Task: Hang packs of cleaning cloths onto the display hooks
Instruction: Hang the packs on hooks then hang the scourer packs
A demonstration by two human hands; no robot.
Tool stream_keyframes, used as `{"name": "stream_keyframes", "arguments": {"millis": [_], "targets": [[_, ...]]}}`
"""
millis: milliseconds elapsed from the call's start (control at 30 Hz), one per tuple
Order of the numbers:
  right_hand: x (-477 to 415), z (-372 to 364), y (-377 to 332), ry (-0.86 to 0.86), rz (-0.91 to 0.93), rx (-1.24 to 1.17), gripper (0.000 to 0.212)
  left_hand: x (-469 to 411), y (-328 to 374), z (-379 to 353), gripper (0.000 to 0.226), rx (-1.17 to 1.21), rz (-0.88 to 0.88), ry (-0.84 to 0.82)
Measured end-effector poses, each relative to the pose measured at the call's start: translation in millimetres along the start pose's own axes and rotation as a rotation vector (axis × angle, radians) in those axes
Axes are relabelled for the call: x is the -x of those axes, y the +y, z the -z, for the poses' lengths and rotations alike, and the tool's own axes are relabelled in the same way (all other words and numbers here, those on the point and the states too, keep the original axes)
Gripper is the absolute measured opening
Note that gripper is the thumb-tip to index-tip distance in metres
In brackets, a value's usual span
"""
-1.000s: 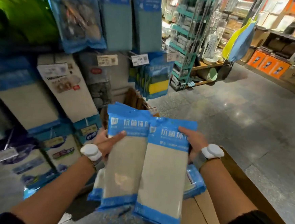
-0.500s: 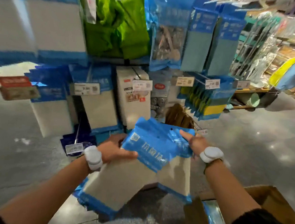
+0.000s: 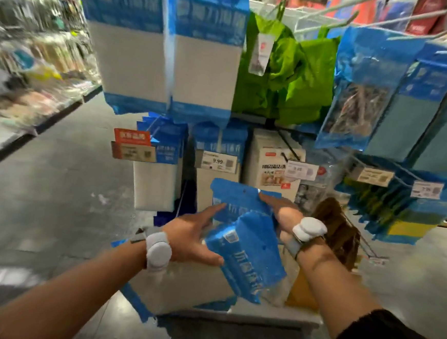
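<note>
Packs: two packs (image 3: 250, 259) are lying in both hands just below the price tag (image 3: 219, 162), blue ends tilting up toward it.
Left hand (image 3: 193, 236): is gripping the packs from below-left of the tag, thumb under, fingers spread.
Right hand (image 3: 280, 211): is pinching the rear header (image 3: 237, 200), below-right of the tag.
Handling: probably feeling light, soft and floppy, the film likely slipping.
Hold: the header is looking stiffest, so pinching beside its hole (image 3: 243, 190) is looking safest.

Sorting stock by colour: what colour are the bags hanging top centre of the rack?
The hanging bags are bright green; the head view shows them best.
</note>
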State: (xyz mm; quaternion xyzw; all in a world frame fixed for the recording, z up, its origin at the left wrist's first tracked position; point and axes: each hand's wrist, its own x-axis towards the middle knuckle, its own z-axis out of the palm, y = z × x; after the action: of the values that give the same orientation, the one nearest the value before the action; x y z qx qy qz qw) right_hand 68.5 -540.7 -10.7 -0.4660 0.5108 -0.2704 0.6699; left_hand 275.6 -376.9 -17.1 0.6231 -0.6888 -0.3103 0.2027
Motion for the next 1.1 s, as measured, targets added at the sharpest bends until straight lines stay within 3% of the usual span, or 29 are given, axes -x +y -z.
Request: {"name": "stream_keyframes", "arguments": {"millis": [100,233,367,500,633,900,1100], "targets": [[-14,-19,-17,-0.086,-0.016,0.006,0.042,-2,-4,12,0.124,0.008,0.052,0.052],[-36,-39,-38,-0.192,0.042,-0.012,0.024,-9,2,24,0.125,-0.083,0.121,0.117],[-56,-53,-52,-0.31,0.083,-0.08,0.047,-14,4,24,0.132,-0.178,0.19,0.136],[-72,-62,-63,-0.29,0.091,-0.066,0.026,-22,4,24,0.133,-0.174,0.249,0.174],[-72,-59,-66,-0.294,0.117,0.056,0.018,-30,0,25,0.132,-0.12,0.263,0.194],[-77,-60,-67,-0.231,0.101,0.143,0.03,-34,-9,17,0.129,-0.094,0.22,0.226],[-125,-71,-76,-0.16,0.095,0.208,0.055,-39,-28,21,0.111,-0.162,0.243,0.214]]}}
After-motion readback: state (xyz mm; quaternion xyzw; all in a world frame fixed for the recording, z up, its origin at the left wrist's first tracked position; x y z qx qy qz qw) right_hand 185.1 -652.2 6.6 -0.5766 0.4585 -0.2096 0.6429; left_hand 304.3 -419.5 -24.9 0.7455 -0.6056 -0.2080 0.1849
